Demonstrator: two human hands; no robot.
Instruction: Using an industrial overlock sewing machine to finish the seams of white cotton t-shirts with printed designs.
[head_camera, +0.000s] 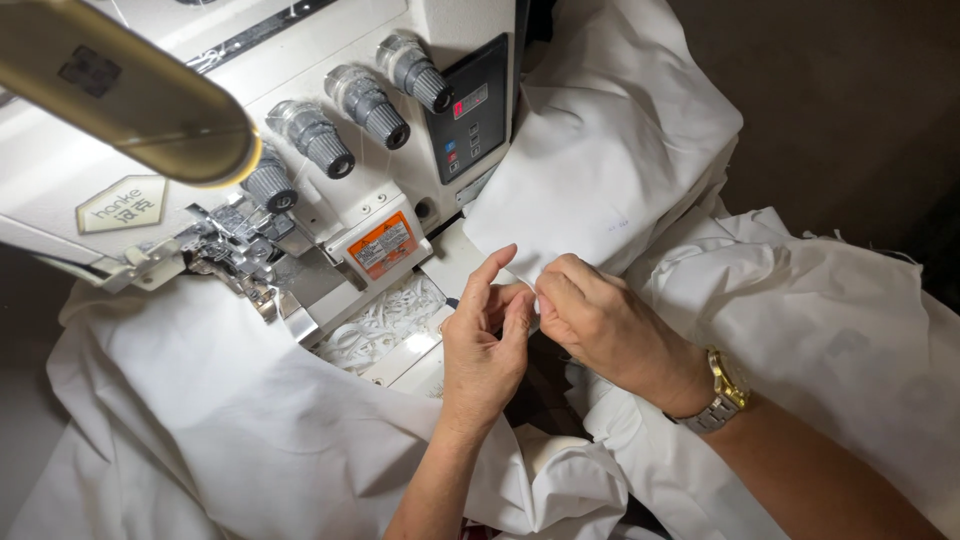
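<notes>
Hands meet right of the serger (330, 170): left hand (485, 345) and right hand (600, 335) both pinch the white cloth (610, 160) edge, cloth stretching away beyond them.

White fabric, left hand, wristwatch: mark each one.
White fabric (610, 150), head view, the flat upper panel.
Left hand (485, 345), head view, back of the hand.
Wristwatch (722, 395), head view, the metal band.

- Only one view on my end, a head cam looking steeply down from above the person's own hands (540, 325).
- It's close in: the sewing machine (330, 150) fills the upper left, white cloth (200, 420) spreads across the bottom and right.
- A lamp (130, 90) cuts in near the lens, blurred.
</notes>
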